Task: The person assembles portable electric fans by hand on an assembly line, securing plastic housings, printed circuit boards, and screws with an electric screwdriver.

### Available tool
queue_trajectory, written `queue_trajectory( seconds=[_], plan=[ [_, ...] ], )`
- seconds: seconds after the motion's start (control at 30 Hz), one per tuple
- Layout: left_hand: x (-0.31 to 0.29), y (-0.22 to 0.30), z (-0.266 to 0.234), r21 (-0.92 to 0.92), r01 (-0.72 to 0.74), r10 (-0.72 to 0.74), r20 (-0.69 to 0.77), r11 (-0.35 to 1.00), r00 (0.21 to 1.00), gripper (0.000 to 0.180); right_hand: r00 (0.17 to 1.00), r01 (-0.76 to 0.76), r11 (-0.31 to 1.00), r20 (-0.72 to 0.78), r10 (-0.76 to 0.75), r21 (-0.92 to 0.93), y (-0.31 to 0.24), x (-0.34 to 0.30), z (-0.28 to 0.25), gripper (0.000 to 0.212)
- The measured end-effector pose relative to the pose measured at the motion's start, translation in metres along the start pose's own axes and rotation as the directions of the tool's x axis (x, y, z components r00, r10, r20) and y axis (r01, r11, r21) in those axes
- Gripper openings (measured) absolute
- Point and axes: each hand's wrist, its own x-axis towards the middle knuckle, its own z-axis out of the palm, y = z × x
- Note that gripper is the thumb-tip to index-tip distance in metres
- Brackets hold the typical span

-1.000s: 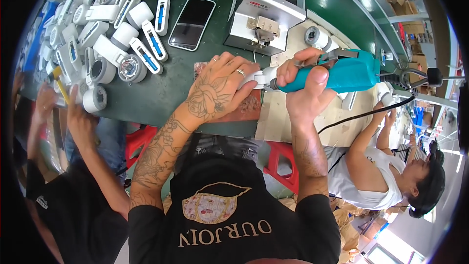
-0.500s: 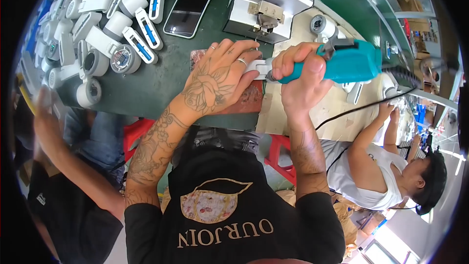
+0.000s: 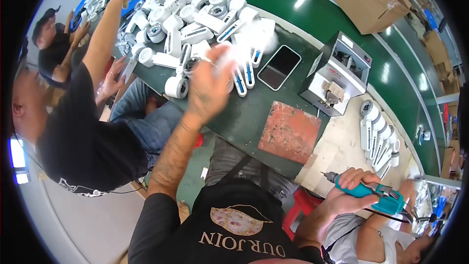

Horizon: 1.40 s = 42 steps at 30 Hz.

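My left hand (image 3: 207, 85) is over the front of a pile of white plastic devices (image 3: 198, 34), smeared by motion. At its fingertips is a blurred white device (image 3: 254, 39) with a round head, apparently gripped by its handle end. My right hand (image 3: 349, 190) wraps round a teal electric screwdriver (image 3: 371, 196) at the lower right, its bit pointing left, touching nothing. Between the hands a worn reddish work pad (image 3: 289, 132) lies on the green table (image 3: 234, 127), with nothing on it.
A black-screened phone (image 3: 280, 67) lies beside the pile. Behind the pad stands a silver machine (image 3: 337, 76). More white devices (image 3: 376, 139) lie in a row at right. One person (image 3: 88, 137) sits at left, another (image 3: 376, 239) at lower right. A cardboard box (image 3: 364, 0) stands behind.
My left hand has gone from the pad to the pile with the white device. My right hand has drawn the screwdriver away to the lower right. The view has swung left.
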Motion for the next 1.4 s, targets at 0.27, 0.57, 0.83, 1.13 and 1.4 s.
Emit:
queue_trajectory(
  seconds=[0.27, 0.57, 0.83, 1.13, 1.4],
  plan=[
    [0.061, 0.0, 0.0, 0.617, -0.373, 0.489, -0.023, 0.693, 0.872, 0.036, 0.999, -0.037, 0.974, -0.015, 0.035, -0.225, 0.017, -0.011, -0.011, 0.066],
    [-0.076, 0.102, 0.305, 0.019, -0.462, 0.209, 0.874, 0.887, 0.438, 0.062, 0.993, -0.107, 0.962, -0.07, 0.092, -0.25, -0.009, -0.033, -0.032, 0.074],
    [-0.081, 0.085, 0.282, -0.06, -0.595, 0.488, 0.641, 0.801, 0.592, 0.04, 0.982, -0.159, 0.909, -0.158, 0.104, -0.385, -0.018, -0.046, -0.061, 0.076],
    [-0.064, 0.072, 0.146, -0.011, -0.413, 0.324, 0.64, 0.911, 0.697, 0.029, 0.947, -0.276, 0.906, 0.069, 0.313, -0.321, 0.026, -0.006, -0.042, 0.04],
    [-0.061, 0.039, 0.125, -0.114, -0.391, 0.378, 0.595, 0.913, 0.709, 0.028, 0.983, -0.17, 0.962, 0.032, 0.181, -0.213, 0.016, 0.015, 0.006, 0.079]
  ],
)
